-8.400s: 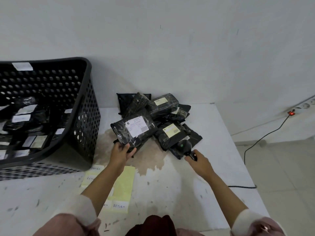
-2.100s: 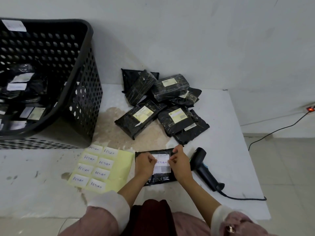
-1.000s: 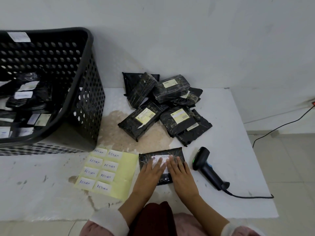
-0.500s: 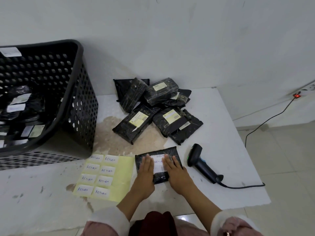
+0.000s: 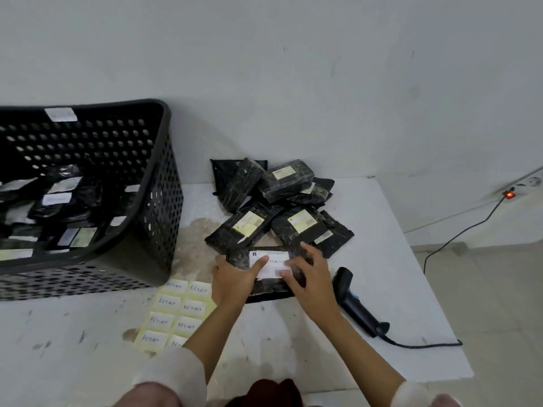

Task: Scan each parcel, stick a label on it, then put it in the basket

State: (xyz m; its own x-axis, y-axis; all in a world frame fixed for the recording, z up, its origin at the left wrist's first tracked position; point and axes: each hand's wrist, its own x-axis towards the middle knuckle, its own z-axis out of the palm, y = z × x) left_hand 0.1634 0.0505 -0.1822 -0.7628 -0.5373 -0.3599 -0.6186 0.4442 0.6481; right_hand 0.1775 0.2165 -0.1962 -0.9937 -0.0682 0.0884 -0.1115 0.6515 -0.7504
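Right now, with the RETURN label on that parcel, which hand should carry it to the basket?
Left, probably. The left hand already grips the parcel on its basket-side edge, and the basket stands to the left. The right hand lies on the far side, nearer the scanner.

Bare forearms, pushed-up sleeves

The left sleeve point(image 5: 173, 374) and right sleeve point(image 5: 411, 393) are pale pinkish-white, bunched near the elbows; dark maroon cloth point(image 5: 270, 393) shows between them.
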